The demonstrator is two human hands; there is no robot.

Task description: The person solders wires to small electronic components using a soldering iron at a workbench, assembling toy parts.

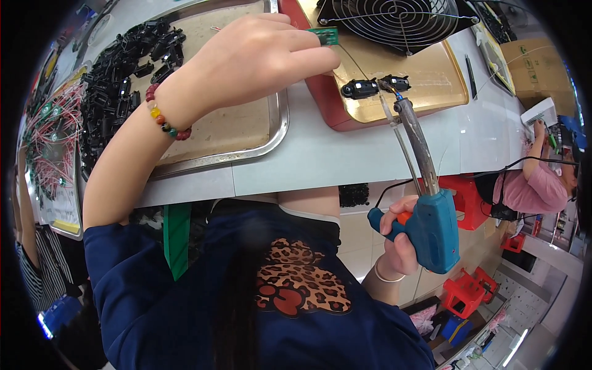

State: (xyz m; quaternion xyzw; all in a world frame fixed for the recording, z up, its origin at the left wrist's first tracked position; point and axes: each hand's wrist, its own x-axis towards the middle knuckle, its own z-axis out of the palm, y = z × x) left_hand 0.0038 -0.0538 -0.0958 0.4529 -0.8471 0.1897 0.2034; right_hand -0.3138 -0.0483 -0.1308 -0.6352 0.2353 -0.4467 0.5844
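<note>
My left hand [262, 58] reaches over the steel tray and pinches a small green circuit board [327, 36], from which a thin wire runs down to the right. Wrapped round the handle of a blue soldering gun [436, 231], my right hand [398, 240] has its fingers by the orange trigger. The gun points upward and away. Its hot tip meets, or hovers just over, a small black plastic part [396, 82]. Beside that lies a second black part [359, 89], both on a gold-topped red box [431, 102].
A black fan with a wire grille [401, 24] stands behind the black parts. To the left, the steel tray [280, 123] holds many black parts [117, 98]; red and white wires [55, 135] pile farther left. At right are a pen [471, 77], another person [536, 179] and red stools [462, 293].
</note>
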